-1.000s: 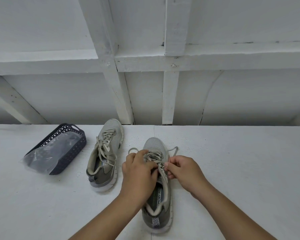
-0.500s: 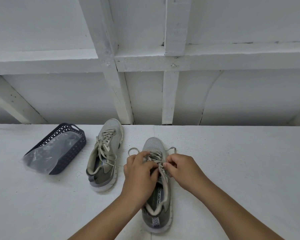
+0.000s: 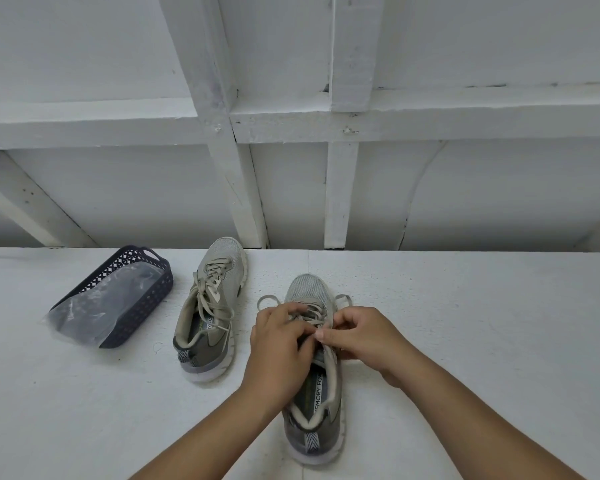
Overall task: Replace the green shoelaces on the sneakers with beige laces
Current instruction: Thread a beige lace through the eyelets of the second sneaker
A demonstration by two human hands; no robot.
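A single wide-angle head camera looks forward and down from above the white tabletop (image 3: 465, 341), close over the near grey mesh sneaker (image 3: 312, 372) at lower centre. Its upper half faces the white panelled wall (image 3: 291, 81) behind (straight beams bow toward the edges). No second view overlaps it.

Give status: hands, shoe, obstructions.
Both hands, left and right, pinching the lace over the near sneaker. Second sneaker laced, untouched. Basket off left, nothing blocking.
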